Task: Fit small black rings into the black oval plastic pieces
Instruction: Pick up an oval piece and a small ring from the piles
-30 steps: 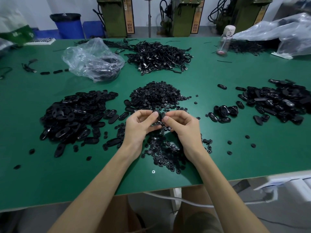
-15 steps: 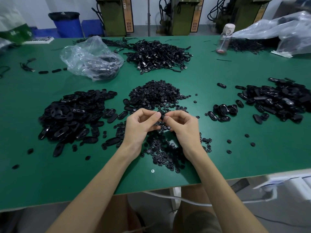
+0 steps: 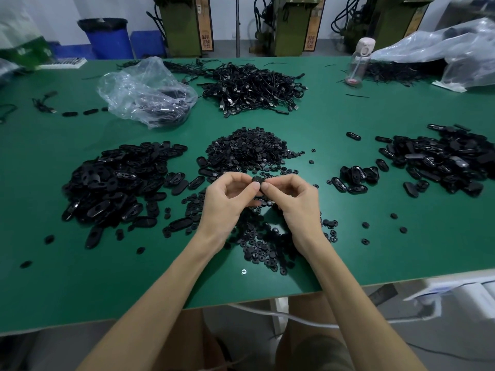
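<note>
My left hand (image 3: 230, 199) and my right hand (image 3: 294, 199) meet above the table's middle and together pinch one black oval piece (image 3: 257, 179) between thumbs and fingertips; any ring in it is hidden by my fingers. A heap of small black rings (image 3: 249, 149) lies just beyond my hands, and more rings (image 3: 262, 242) are scattered under my wrists. A large pile of black oval pieces (image 3: 115, 180) lies to the left. A small cluster of oval pieces (image 3: 356, 178) and a bigger pile of oval pieces (image 3: 450, 159) lie to the right.
On the green table (image 3: 375, 258) a crumpled clear plastic bag (image 3: 144, 92) lies at the back left, a tangle of black cables (image 3: 251, 84) behind the rings, a clear water bottle (image 3: 359, 62) at the back right and more plastic bags (image 3: 455, 49) in the far right corner.
Both hands have stayed together over the ring heap, turning slightly; the oval piece now shows a little higher between my fingertips.
</note>
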The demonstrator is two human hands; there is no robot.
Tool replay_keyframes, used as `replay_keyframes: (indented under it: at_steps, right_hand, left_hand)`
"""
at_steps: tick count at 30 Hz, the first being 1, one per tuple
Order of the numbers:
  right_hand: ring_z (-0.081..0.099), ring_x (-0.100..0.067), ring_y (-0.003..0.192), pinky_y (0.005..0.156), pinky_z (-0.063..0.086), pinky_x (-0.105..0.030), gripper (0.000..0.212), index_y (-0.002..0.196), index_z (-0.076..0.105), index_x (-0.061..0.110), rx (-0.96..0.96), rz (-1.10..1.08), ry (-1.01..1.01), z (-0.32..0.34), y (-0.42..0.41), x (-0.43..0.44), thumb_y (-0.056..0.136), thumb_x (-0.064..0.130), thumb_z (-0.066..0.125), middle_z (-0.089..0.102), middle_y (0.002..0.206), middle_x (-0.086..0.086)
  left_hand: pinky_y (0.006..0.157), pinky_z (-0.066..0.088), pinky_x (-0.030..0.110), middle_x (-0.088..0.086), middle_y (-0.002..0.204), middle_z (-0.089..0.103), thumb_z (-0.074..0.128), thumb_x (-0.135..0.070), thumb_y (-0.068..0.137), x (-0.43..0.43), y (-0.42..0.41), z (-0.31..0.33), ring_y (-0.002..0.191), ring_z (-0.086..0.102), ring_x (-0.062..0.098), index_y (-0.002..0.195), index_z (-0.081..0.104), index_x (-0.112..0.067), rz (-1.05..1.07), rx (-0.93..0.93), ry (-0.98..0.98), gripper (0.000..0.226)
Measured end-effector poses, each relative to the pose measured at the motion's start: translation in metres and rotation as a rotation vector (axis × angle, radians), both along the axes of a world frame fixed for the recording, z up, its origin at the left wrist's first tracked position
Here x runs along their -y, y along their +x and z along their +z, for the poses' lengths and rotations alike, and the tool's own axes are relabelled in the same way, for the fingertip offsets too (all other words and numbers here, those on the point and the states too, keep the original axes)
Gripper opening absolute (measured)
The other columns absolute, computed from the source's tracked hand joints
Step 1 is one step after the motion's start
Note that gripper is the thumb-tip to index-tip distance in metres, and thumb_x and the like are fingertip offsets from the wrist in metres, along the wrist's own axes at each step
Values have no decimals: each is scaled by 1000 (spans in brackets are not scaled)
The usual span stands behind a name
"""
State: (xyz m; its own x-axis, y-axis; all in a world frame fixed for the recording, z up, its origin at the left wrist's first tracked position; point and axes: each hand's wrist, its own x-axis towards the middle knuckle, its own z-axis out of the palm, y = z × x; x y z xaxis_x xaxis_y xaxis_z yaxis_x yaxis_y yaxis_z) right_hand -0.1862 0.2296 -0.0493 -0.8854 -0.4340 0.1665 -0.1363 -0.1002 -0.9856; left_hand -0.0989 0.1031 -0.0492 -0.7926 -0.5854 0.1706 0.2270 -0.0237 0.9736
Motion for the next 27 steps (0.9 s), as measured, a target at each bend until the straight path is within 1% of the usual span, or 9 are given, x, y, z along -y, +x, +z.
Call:
replay_keyframes:
  at_steps: [4,7,8,10,13,16,19,23,27]
  right_hand:
    - [66,-9,80,69,52,-19,19,100,74,10,50,24,-49,0,0,-1,86,18,85,76,92,-5]
    - [68,-10,74,58,48,-15,13,96,76,9,43,84,-40,0,0,0,88,18,82,78,88,-8]
    - [68,-9,73,58,47,-15,12,95,76,9,43,83,-43,0,0,0,88,17,82,78,86,-8]
    - [67,-6,70,57,48,-15,11,95,77,8,40,67,-51,-1,0,0,88,15,82,78,81,-3]
    - [66,-5,66,57,49,-16,9,94,78,5,52,57,-83,-2,-1,-1,87,11,82,76,75,0]
    - [65,-8,63,60,51,-17,5,92,78,3,60,66,-120,-2,-2,-2,89,7,79,74,71,-2]
    - [66,-9,64,61,52,-18,5,92,78,3,54,78,-115,-2,-1,-1,89,6,79,74,71,-4]
    - [73,-13,71,65,57,-20,7,93,78,2,54,95,-107,0,2,-1,88,6,80,77,79,-7]
    - [73,-15,68,65,57,-21,7,93,79,4,14,104,-52,0,4,-1,87,7,82,78,78,-9]
  left_hand:
    - [79,63,34,6,92,77,72,-4,96,0,0,0,91,77,24,105,67,-6,-18,-39,16,11]
    - [82,64,37,7,90,77,68,1,97,0,0,2,94,77,26,128,65,-9,-47,-45,11,33]
    - [83,64,38,4,88,76,67,1,98,0,0,2,95,77,25,132,66,-10,-57,-32,-13,35]
    - [84,64,39,1,88,77,67,2,98,0,0,2,94,77,24,124,72,-9,-73,-5,-64,29]
    - [77,64,33,10,95,79,73,-1,94,-2,0,0,91,78,26,110,74,-6,-59,27,-65,17]
    - [73,64,32,11,89,79,77,-6,92,-5,0,0,86,78,25,104,72,-7,-55,65,-97,14]
    - [73,64,31,10,88,79,76,-4,92,-5,0,0,84,79,25,102,72,-8,-52,68,-106,12]
    - [79,65,38,10,88,79,74,1,91,-2,-1,-1,83,78,27,101,72,-7,-33,94,-120,12]
    - [82,65,45,12,85,78,73,3,88,0,-1,-2,79,78,31,96,70,-6,-19,118,-116,13]
